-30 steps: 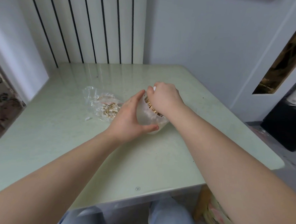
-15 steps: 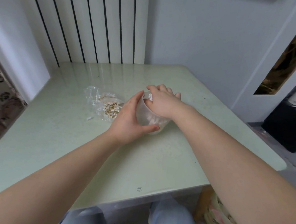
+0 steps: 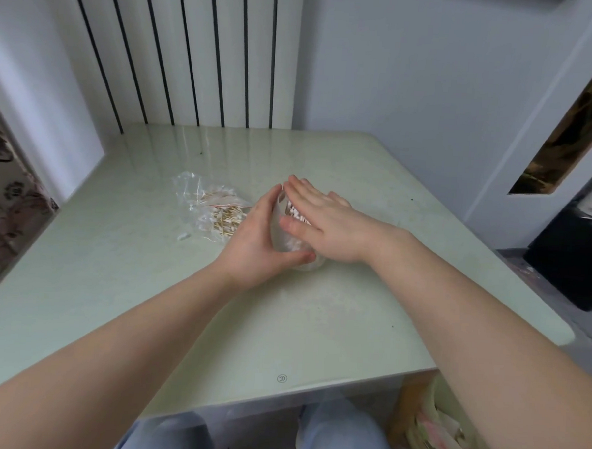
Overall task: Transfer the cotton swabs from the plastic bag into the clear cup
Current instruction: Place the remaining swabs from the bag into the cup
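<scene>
The left grip (image 3: 252,237) clasps the cup (image 3: 288,246) on the worktop (image 3: 316,328) to steady it while the right grip (image 3: 325,226), flat and released, caps its mouth, seemingly tamping swabs (image 3: 297,213) down (more wait in the bag (image 3: 200,198) just beside).

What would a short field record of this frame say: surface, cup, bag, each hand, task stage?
surface: pale green table
clear cup: on the table between both hands, cup swabs visible inside
plastic bag: lies on the table left of the cup, bag swabs inside
left hand: grips the cup's side
right hand: flat, fingers straight, over the cup's mouth
stage: transfer partly done, swabs in both bag and cup
</scene>
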A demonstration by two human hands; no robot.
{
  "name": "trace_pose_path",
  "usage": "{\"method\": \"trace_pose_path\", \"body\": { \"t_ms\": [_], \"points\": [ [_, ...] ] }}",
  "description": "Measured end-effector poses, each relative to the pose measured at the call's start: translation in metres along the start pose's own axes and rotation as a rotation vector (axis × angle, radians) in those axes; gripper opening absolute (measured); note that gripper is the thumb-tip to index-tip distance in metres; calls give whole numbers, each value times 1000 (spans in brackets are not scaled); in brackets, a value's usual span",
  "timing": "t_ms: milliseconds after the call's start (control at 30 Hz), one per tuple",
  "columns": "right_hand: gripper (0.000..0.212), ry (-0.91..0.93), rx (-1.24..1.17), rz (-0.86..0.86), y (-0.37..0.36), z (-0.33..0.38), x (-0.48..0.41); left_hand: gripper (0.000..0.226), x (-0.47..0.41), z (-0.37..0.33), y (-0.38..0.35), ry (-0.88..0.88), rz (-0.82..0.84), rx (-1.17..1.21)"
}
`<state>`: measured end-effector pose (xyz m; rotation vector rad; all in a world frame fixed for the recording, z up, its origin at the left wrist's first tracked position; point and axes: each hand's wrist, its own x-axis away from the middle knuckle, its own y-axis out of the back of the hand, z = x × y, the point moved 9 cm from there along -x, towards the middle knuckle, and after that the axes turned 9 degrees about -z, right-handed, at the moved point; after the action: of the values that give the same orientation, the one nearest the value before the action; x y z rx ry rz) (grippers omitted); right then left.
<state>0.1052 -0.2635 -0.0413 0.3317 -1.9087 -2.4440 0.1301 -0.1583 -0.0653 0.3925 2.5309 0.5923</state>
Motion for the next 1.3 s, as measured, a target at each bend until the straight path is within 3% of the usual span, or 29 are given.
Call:
{"method": "trace_pose_path", "body": {
  "t_ms": [133,233,367,567,833,1033,1167,1300],
  "points": [
    [102,64,126,33,-7,7,3,130,3,11,1,54,25,19],
    [107,101,189,28,-12,12,3,129,4,17,1,68,47,28],
    [104,95,132,-61,-3,12,3,127,4,19,2,68,57,20],
    [76,264,217,-150,0,19,8,125,4,22,1,83,38,9],
    [78,244,334,-198,-1,13,4,127,6,30,3,117,25,24],
    [68,192,382,-205,-1,2,-1,104,6,31,7,111,-13,9],
    [61,127,416,-180,4,-7,0,75,6,34,21,91,-88,-19],
    [61,148,324,-407,22,14,4,41,5,32,49,56,-238,-22]
  ]
}}
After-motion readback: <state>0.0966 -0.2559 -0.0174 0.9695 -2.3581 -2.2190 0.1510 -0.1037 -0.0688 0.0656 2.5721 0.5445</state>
